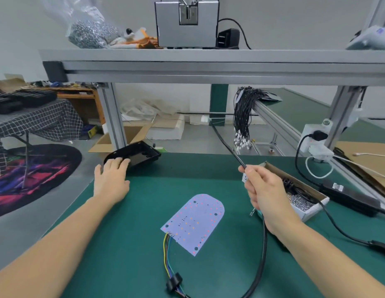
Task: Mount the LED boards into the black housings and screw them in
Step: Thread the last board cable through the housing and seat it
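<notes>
Left hand [111,175], fingers straight, rests on glossy black plastic housing [135,155] at bench's far-left edge; a careless pull could tip it off. White arch-shaped LED board [194,223] lies mid-mat. Right hand [263,190] grips black cabled electric screwdriver [241,161]; its cable may snag the board's wires.

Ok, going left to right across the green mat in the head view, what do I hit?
Left hand resting on the black housing → LED board lying flat mid-mat → right hand gripping a black cable → cardboard box of screws → black power adapter.
</notes>
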A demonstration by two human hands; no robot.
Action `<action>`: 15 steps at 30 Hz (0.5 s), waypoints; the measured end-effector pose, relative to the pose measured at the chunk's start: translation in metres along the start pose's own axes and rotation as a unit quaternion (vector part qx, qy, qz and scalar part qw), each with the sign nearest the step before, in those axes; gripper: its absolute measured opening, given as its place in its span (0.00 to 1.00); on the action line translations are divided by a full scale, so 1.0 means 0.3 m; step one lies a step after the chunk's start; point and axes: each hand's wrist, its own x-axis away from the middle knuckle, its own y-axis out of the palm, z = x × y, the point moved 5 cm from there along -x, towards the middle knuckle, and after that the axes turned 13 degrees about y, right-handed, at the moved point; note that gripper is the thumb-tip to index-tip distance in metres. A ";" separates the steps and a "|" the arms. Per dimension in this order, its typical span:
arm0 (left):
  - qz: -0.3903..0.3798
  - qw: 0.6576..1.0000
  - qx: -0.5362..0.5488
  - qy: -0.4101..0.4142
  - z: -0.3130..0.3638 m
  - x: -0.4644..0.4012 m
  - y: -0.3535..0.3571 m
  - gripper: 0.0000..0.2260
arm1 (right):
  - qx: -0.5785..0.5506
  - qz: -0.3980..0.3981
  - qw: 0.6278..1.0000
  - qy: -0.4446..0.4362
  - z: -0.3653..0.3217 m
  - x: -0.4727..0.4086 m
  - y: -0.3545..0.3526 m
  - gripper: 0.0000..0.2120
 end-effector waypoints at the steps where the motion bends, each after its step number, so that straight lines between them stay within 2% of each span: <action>1: -0.043 0.999 0.007 -0.026 -0.019 -0.016 0.012 0.28 | 0.006 0.002 1.000 -0.002 0.002 0.001 0.003 0.10; 3: -0.111 0.993 -0.004 -0.050 -0.041 -0.034 0.039 0.25 | 0.010 0.015 1.000 -0.002 0.012 0.002 0.001 0.10; 4: -0.118 0.992 -0.024 -0.042 -0.037 -0.038 0.045 0.22 | 0.007 0.022 1.000 0.002 0.019 0.001 -0.002 0.10; 8: -0.070 0.995 -0.057 0.048 0.089 0.009 0.012 0.12 | 0.003 0.042 0.999 0.009 0.045 -0.004 -0.015 0.10; 11: -0.060 0.992 0.061 0.091 0.248 0.132 -0.027 0.13 | 0.013 0.044 0.999 -0.024 0.026 -0.006 -0.022 0.09; 13: -0.036 0.980 0.175 0.090 0.316 0.221 -0.076 0.18 | 0.026 0.057 0.997 -0.051 -0.003 -0.007 -0.028 0.09; 15: 0.046 0.971 0.224 0.064 0.299 0.247 -0.150 0.21 | 0.023 0.073 0.993 -0.087 -0.041 -0.006 -0.035 0.10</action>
